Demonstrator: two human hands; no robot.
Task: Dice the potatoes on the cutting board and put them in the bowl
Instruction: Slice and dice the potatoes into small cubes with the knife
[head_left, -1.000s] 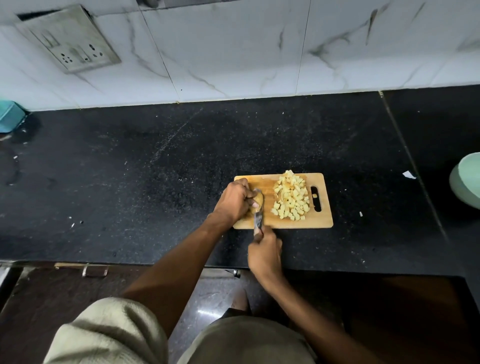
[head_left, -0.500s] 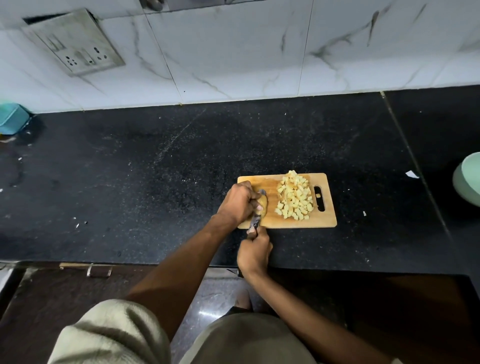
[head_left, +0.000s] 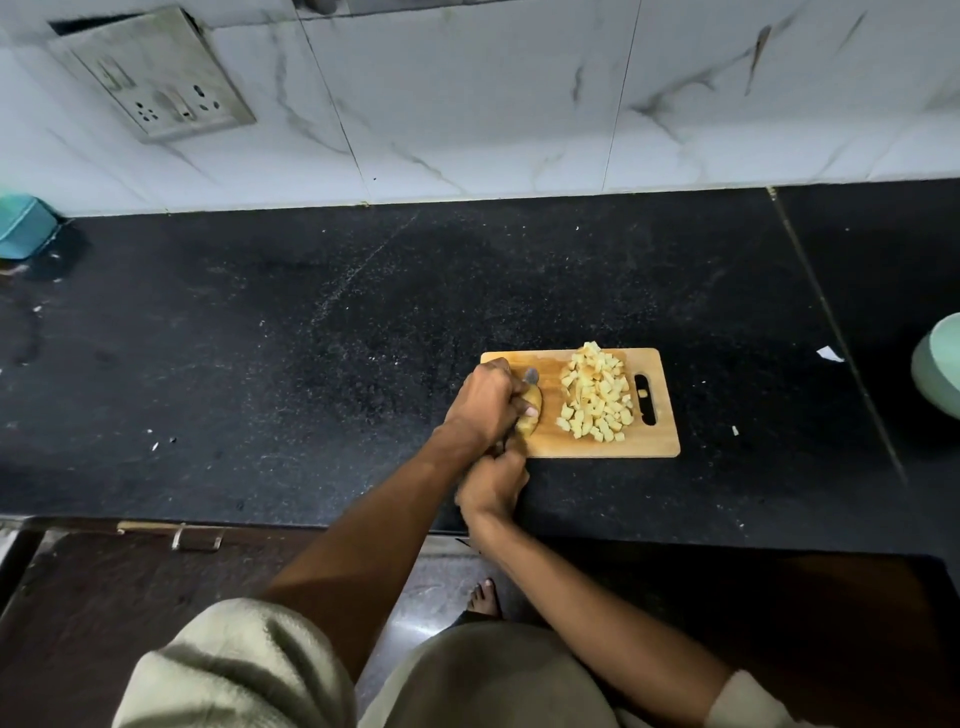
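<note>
- Left hand (head_left: 485, 400) clamps the tan potato piece (head_left: 531, 410) on the rectangular wooden cutting board (head_left: 665, 441), steadying it.
- Right hand (head_left: 493, 483), at the board's near edge, grips the knife (head_left: 531, 375).
- Pale diced cubes (head_left: 595, 395) piled aside on the board; green bowl (head_left: 940, 358) waits far right.

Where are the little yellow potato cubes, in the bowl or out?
Out. The yellow potato cubes lie heaped on the wooden cutting board, apart from the pale green bowl.

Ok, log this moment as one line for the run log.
left hand: holds potato piece | right hand: grips knife, cutting | diced pile: on cutting board | bowl: right edge
</note>
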